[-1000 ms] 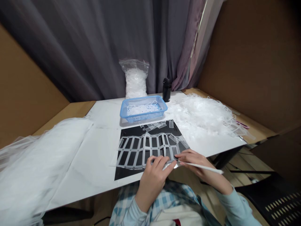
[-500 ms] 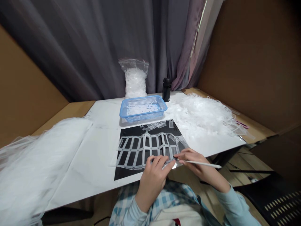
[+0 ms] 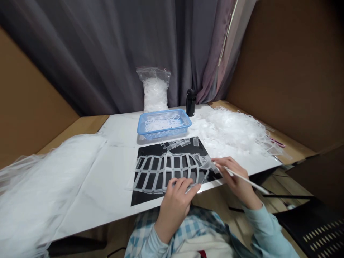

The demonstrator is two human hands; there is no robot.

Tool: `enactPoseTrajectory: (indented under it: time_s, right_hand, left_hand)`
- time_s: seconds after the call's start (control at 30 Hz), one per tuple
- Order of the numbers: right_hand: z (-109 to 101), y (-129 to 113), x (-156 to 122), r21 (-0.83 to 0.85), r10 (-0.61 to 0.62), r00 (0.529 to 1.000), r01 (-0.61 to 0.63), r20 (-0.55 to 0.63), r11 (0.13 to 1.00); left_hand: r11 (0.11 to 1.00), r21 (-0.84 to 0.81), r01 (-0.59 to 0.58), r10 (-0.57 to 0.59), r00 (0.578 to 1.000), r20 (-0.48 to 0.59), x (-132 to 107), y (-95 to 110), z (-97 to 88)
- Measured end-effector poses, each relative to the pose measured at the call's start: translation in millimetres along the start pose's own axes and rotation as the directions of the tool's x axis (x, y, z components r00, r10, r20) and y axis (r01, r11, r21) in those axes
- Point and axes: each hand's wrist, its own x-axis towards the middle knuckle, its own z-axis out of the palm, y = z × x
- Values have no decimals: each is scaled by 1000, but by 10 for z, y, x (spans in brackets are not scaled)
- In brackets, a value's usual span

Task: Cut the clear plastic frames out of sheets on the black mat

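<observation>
White tabletop point(image 3: 115, 168), black mat point(image 3: 139, 197), blue basket point(image 3: 161, 135), grey curtain point(image 3: 107, 53), brown panels point(image 3: 282, 71)

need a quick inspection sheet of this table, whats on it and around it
surface: white table top, black mat on it
work items: transparent plastic lattice on the mat, loose strips beyond it
clutter: blue basket of plastic pieces, bag of plastic pieces, black bottle, heap of transparent scraps, white film
grips: left hand on the lattice's near edge; right hand holds a white rod, tip by the lattice
cables: nothing seen
surroundings: grey curtain, brown board walls
</observation>
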Motion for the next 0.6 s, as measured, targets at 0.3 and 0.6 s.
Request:
enactPoseTrajectory:
  time_s: [0.3,0.6]
  right_hand:
    - [88,-64,23,245,63,974,-116,216,963]
    - [250,-247,-158,319,190,959,-251,210,914]
  left_hand:
    - [991,-115,65,-82,985,-150,-6,43,-23]
    - [877,-361,316,-394,904,-165,168,109,-74]
